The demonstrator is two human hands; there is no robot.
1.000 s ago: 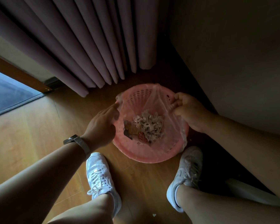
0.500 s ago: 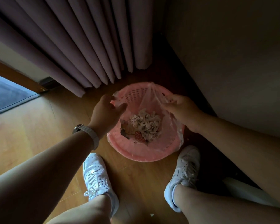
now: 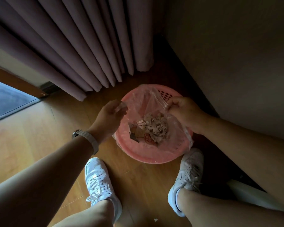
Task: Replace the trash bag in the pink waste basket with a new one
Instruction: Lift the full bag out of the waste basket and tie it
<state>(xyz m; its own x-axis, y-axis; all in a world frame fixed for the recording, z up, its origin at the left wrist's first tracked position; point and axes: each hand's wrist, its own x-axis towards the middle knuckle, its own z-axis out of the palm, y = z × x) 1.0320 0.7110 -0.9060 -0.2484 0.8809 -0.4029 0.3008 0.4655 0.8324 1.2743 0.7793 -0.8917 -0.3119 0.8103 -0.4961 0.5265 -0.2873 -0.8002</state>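
Bare forearms and bare lower legs, no sleeves in sight. A watch (image 3: 87,140) with a pale band and dark case circles the left wrist. On the feet, white low-top lace-up sneakers, left (image 3: 99,184) and right (image 3: 186,176), each with white laces and smooth side panels.

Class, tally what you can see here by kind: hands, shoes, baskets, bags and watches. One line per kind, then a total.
Hands: 2, left hand and right hand
Shoes: 2, left shoe and right shoe
Baskets: 1, pink basket
Bags: 1, clear bag
Watches: 1, wristwatch
Total: 7
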